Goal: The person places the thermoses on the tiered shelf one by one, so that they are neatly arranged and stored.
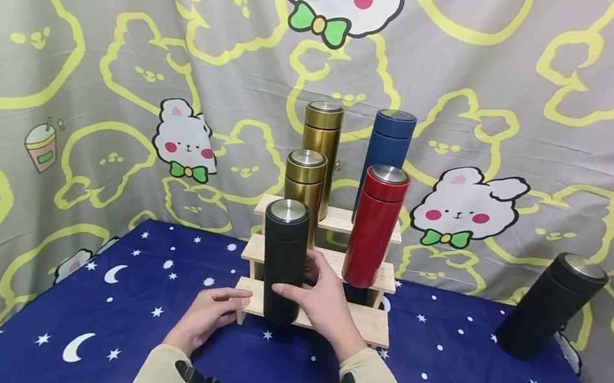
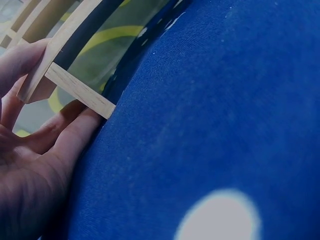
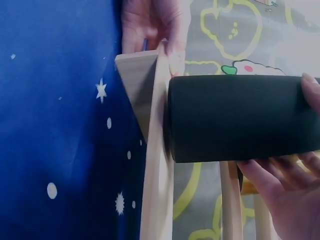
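A black thermos (image 1: 283, 260) with a silver-topped lid stands at the left of the lowest step of a three-step wooden stand (image 1: 348, 318). My right hand (image 1: 326, 294) grips it from the right, thumb across the front and fingers round the far side. In the right wrist view the base of the black thermos (image 3: 240, 120) is right at the step's board. My left hand (image 1: 213, 312) holds the left end of that step. The left wrist view shows its thumb on the board (image 2: 60, 47) and its fingers by the leg (image 2: 82, 92).
Behind, the middle step bears a gold thermos (image 1: 304, 181) and a red thermos (image 1: 377, 227). A taller gold thermos (image 1: 322, 128) and a blue thermos (image 1: 390, 138) stand on the top step. Another black thermos (image 1: 550, 307) is on the blue starry cloth (image 1: 434, 379), far right. A patterned curtain (image 1: 125, 61) hangs behind.
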The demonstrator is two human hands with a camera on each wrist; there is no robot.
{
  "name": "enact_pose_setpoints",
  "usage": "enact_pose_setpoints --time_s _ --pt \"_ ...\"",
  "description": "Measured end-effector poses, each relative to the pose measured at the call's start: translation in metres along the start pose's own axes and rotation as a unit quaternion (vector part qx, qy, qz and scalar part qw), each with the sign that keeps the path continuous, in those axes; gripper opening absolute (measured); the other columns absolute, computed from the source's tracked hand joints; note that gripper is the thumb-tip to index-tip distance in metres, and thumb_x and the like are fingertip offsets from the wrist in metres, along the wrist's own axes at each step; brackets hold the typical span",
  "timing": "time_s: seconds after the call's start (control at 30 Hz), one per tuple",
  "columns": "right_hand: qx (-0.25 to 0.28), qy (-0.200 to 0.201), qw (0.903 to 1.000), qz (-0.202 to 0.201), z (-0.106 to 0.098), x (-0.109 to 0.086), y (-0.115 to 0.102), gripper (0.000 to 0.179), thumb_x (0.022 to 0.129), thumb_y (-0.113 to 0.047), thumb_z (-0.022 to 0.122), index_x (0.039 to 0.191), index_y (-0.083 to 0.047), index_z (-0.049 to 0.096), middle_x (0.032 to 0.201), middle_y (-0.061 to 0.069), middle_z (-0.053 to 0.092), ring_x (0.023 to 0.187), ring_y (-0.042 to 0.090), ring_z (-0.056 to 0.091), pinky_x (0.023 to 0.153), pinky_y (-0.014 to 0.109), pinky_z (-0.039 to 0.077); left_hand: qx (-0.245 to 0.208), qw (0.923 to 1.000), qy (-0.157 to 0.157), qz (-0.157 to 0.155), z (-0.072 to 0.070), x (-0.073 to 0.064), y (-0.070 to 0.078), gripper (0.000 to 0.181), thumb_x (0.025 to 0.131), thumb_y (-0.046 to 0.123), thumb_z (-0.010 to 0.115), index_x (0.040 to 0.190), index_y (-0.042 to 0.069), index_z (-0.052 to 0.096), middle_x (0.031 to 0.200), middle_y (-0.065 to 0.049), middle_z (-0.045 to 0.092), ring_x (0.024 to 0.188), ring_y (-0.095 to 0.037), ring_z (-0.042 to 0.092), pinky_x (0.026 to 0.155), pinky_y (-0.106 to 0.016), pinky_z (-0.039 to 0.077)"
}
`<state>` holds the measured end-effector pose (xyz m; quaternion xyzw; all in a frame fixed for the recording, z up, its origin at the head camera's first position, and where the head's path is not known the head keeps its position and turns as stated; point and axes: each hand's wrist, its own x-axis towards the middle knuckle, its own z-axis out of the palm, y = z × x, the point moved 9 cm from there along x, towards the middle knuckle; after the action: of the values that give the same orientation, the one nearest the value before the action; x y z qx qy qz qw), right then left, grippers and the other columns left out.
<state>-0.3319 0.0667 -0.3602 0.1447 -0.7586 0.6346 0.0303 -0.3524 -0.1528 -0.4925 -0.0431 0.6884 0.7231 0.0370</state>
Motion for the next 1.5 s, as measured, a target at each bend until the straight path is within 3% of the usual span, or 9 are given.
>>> enact_pose_setpoints --time_s 0.37,0.67,0.97,1.17,1.37,1.5 --pt "-0.016 0.005 0.9998 0.006 -0.001 0.001 0.003 0.07 0.076 -0.023 0.087 0.135 -0.014 0.051 0.121 0.009 0.062 0.112 0.026 0.059 0.095 0.046 0.048 0.002 1.0 -0.005 0.004 0.002 -0.003 0.003 0.032 0.083 0.015 0.079 0.11 -0.002 0.073 0.119 -0.014 0.065 0.103 -0.02 0.062 0.089 -0.04 0.052" --pt "-0.039 -0.021 0.9989 0.014 0.002 -0.001 0.007 0.071 0.078 -0.028 0.085 0.137 -0.012 0.049 0.125 0.01 0.06 0.115 0.028 0.058 0.097 0.048 0.046 -0.001 1.0 0.005 0.0 0.003 -0.004 0.002 0.03 0.085 0.012 0.078 0.11 -0.003 0.072 0.118 -0.014 0.066 0.102 -0.02 0.062 0.09 -0.043 0.051" --pt "-0.015 -0.024 0.9996 0.0 -0.003 -0.005 0.006 0.07 0.079 -0.022 0.084 0.138 -0.01 0.049 0.127 0.011 0.06 0.118 0.028 0.056 0.099 0.047 0.045 -0.002 1.0 -0.001 0.002 0.003 -0.004 0.004 0.03 0.084 0.013 0.078 0.11 -0.003 0.072 0.118 -0.013 0.066 0.102 -0.019 0.062 0.09 -0.041 0.051" --pt "-0.011 -0.013 0.9998 -0.006 -0.011 -0.01 0.006 0.065 0.08 -0.024 0.083 0.137 -0.012 0.053 0.125 0.006 0.061 0.118 0.024 0.055 0.101 0.05 0.042 0.006 1.0 -0.005 0.0 0.002 -0.004 0.004 0.032 0.083 0.015 0.08 0.11 -0.001 0.073 0.119 -0.014 0.065 0.104 -0.021 0.062 0.09 -0.041 0.052" --pt "-0.043 0.01 0.9989 -0.019 -0.022 -0.015 0.001 0.055 0.083 -0.028 0.081 0.131 -0.012 0.058 0.121 0.004 0.063 0.115 0.022 0.057 0.099 0.047 0.045 0.005 1.0 -0.007 0.003 0.003 -0.003 0.004 0.032 0.083 0.015 0.08 0.11 -0.002 0.073 0.119 -0.014 0.065 0.105 -0.021 0.062 0.09 -0.042 0.051" --pt "-0.048 0.017 0.9982 -0.032 -0.03 -0.021 -0.004 0.049 0.087 -0.028 0.077 0.129 -0.009 0.059 0.12 0.007 0.063 0.114 0.024 0.058 0.097 0.047 0.046 0.01 0.9999 -0.006 0.003 0.003 -0.003 0.004 0.032 0.083 0.015 0.08 0.109 -0.002 0.073 0.119 -0.014 0.066 0.104 -0.02 0.062 0.089 -0.041 0.052"
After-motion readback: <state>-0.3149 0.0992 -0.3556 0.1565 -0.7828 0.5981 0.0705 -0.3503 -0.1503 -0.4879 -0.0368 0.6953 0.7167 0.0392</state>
